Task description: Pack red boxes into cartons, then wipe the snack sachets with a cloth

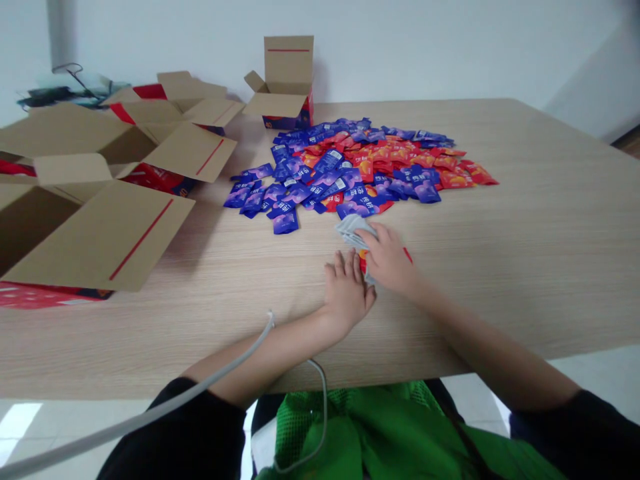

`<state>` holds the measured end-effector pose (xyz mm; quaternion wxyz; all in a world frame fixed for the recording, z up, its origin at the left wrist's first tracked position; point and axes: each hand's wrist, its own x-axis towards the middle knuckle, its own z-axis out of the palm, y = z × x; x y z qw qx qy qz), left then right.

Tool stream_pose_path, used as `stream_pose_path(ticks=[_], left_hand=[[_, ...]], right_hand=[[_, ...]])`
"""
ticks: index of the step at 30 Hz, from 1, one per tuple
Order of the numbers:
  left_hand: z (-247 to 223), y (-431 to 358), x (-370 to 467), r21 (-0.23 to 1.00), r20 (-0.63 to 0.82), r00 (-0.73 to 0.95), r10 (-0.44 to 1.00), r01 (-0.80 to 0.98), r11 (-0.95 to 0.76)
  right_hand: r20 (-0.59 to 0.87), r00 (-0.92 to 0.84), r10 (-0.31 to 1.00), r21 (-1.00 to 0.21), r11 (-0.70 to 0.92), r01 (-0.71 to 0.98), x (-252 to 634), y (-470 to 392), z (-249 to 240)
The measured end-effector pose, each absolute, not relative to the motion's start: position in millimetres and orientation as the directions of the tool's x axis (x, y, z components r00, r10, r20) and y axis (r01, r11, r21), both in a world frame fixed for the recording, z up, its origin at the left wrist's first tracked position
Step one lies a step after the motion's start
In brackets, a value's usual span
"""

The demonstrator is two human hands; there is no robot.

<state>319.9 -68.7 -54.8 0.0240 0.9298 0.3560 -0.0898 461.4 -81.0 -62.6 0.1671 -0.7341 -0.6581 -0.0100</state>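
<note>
— So, why are both hands bunched up like that?

— I'm squaring a small stack of sachets [354,230] on the table [525,220]. My right hand [387,257] is closed on its edge; my left hand [345,290] lies flat, fingers together, pressed against it.

— Where's the rest?

— At twelve o'clock, just beyond the stack: the loose pile of sachets [357,163], purple and red, far too many and too overlapped to count.

— Boxes?

— Four open cartons, I think: one [286,83] at eleven, three [100,200] out at ten, flaps spread.
</note>
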Motion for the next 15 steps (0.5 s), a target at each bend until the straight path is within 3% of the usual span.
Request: stream_pose_path(ticks=[4, 8, 15], left_hand=[[-53.5, -69.2, 322.3, -0.025, -0.207, 0.725, 0.656, 0.667, -0.745], [-54.9, -69.2, 324.5, -0.046, -0.212, 0.709, 0.672, 0.68, -0.732], [-59.8, -68.7, 324.0, -0.03, -0.197, 0.709, 0.677, 0.686, -0.727]], right_hand=[[0.207, 0.101, 0.973, -0.135, -0.073, 0.988, 443.6, -82.7, -73.3], [0.222, 0.176, 0.959, -0.055, -0.168, 0.984, 457.6, -89.8, -77.6], [0.205, 0.324, 0.924, -0.023, -0.326, 0.945, 491.9, -107.6, -87.5]])
